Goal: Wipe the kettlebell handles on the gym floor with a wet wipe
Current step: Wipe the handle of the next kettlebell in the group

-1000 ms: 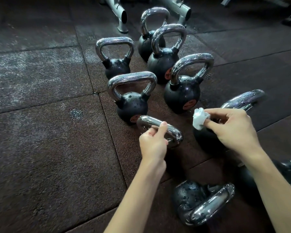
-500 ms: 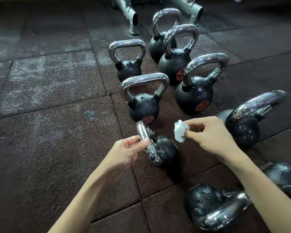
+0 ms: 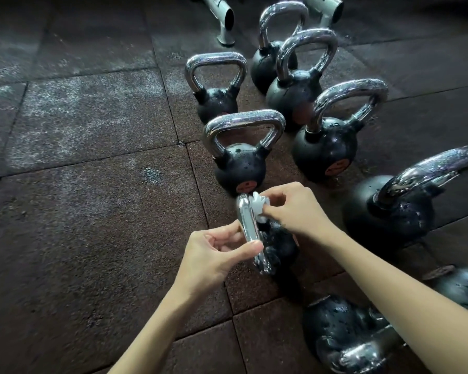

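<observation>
Half a second earlier the right hand (image 3: 295, 209) had held the wet wipe (image 3: 258, 210) in the air, apart from the small kettlebell (image 3: 280, 248). Now the wipe was against the far end of that bell's chrome handle (image 3: 247, 225).

The left hand (image 3: 219, 255) had changed too. Its fingertips had only touched the bar, but now the thumb lay over the near stretch and the fingers curled behind, so its grip was clamped on the handle. Judging by this, the bell was steadied and the wiping of this handle was only beginning. The other handles nearby looked speckled and probably awaited their turn.

The wipe was a bunched white wad, pinched in the right hand's grip between thumb and fingertips. It stuck out leftward from that grip onto the bar. Whether it wrapped round the metal or only pressed on one side could not be told.

The handle ran away from the person. The left grip held its middle, and the wipe sat just beyond those fingers at the top bend, near the base of the next kettlebell (image 3: 239, 171). The small bell's black body rested on the gym floor (image 3: 92, 211), partly under the right wrist.
</observation>
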Demonstrator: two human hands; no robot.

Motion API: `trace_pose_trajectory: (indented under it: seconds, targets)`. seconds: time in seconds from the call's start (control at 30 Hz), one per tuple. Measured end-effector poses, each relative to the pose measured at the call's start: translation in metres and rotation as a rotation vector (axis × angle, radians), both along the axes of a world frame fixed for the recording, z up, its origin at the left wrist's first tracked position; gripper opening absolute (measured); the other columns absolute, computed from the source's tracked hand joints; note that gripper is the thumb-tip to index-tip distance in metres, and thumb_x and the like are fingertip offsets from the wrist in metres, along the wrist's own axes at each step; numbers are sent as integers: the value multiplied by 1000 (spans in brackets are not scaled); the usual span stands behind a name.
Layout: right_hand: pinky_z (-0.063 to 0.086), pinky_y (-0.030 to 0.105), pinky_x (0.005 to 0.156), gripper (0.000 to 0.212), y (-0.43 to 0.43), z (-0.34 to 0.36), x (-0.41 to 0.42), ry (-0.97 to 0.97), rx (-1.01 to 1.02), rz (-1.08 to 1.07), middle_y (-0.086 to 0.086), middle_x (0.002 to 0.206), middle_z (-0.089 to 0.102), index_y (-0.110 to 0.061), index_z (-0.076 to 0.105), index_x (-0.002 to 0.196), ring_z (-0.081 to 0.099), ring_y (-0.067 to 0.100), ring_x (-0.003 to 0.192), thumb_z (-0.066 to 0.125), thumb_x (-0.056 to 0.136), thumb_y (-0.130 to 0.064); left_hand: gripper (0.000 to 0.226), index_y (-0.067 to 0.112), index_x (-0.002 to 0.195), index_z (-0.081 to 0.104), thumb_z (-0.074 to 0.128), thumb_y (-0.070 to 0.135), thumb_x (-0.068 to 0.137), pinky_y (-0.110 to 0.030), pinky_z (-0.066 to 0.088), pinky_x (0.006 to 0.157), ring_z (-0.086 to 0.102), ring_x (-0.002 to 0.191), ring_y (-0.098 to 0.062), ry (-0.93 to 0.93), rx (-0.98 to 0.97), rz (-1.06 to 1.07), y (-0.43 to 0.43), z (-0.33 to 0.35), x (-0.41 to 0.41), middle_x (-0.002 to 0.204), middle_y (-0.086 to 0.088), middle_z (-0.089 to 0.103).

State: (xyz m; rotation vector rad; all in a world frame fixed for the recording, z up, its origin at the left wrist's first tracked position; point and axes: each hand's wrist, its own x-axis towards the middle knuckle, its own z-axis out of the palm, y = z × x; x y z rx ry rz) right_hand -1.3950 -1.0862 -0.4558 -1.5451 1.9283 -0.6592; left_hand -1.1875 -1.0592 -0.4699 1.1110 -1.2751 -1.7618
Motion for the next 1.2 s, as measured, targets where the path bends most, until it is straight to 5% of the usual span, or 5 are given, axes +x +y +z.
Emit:
trace_pose_trajectory:
  seconds: [0.17, 0.47, 0.63, 0.87, 1.2]
  targets:
    - [58, 38, 89, 40, 5, -13, 6, 49, 64, -108, -11, 97, 79, -44, 78, 105, 72, 11, 98, 59, 74, -60, 41, 12, 120, 74, 82, 9, 80, -10, 52, 89, 72, 107, -3, 4, -28, 22, -5, -1, 5, 109, 2, 80]
    - [55, 25, 82, 13, -14, -5, 38, -49, -93, -84, -11, 87, 80, -31, 83, 100, 71, 2, 87, 76, 89, -33, 30, 19, 109, 79, 80, 14, 79, -20, 52, 102, 70, 110, -5, 3, -25, -29, -15, -8, 26, 111, 0, 79]
    - [41, 0, 63, 16, -16, -7, 34, -153, -64, -170, -12, 86, 79, -27, 83, 101, 69, -4, 82, 81, 86, -32, 36, 16, 115, 78, 82, 19, 80, -28, 49, 110, 64, 127, -12, -11, -36, -49, -18, -13, 27, 120, -1, 77]
    - [60, 34, 82, 18, 19, 4, 24, -247, 60, 94, -10, 84, 79, -33, 82, 103, 75, 9, 85, 81, 85, -31, 33, 19, 115, 78, 79, 20, 82, -23, 53, 101, 70, 117, -11, 10, -45, -53, -20, -12, 28, 118, 0, 77]
    - [46, 20, 64, 24, 32, 14, 23, -228, 55, 241, -8, 77, 77, -31, 84, 96, 60, 2, 64, 86, 78, -17, 31, 18, 109, 80, 79, 23, 78, -23, 50, 107, 70, 114, -7, -26, -56, -34, -25, -14, 33, 116, 3, 78]
